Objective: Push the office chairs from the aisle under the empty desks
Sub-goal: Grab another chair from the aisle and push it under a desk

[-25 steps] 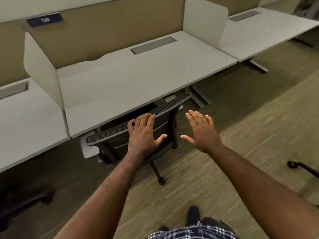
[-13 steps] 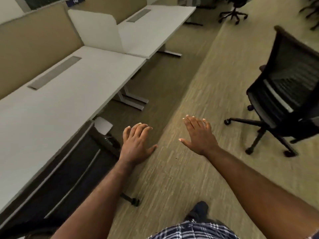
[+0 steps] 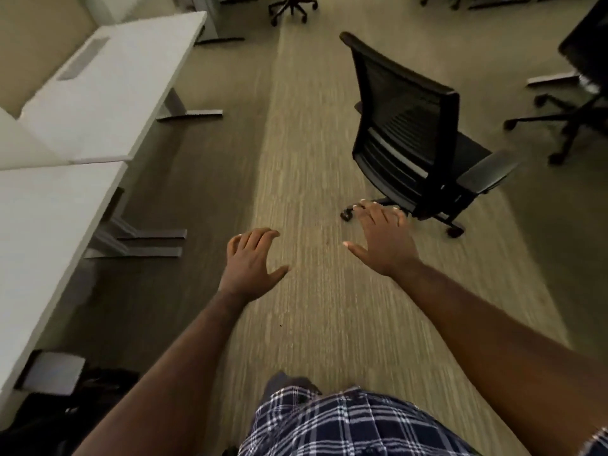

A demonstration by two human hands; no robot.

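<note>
A black mesh-backed office chair [image 3: 411,126] stands in the aisle ahead and to the right, its back towards me. My right hand [image 3: 383,238] is stretched out below it with fingers spread, holding nothing and apart from the chair. My left hand [image 3: 251,264] hovers over the carpet, fingers loosely apart and empty. White desks line the left: a near desk [image 3: 49,218] and a further desk [image 3: 108,87] with nothing beneath it. At the bottom left, a dark chair [image 3: 82,390] sits partly under the near desk.
Another black chair [image 3: 579,103] stands at the right edge, and a chair base [image 3: 291,8] shows at the top. Grey desk feet [image 3: 144,240] jut out toward the aisle. A tan partition [image 3: 36,31] backs the desks. My plaid shorts [image 3: 345,422] fill the bottom.
The view has swung right, away from the chair under the desk. My left hand has left that chair's back. The aisle chair now lies ahead, nearer my right hand.
</note>
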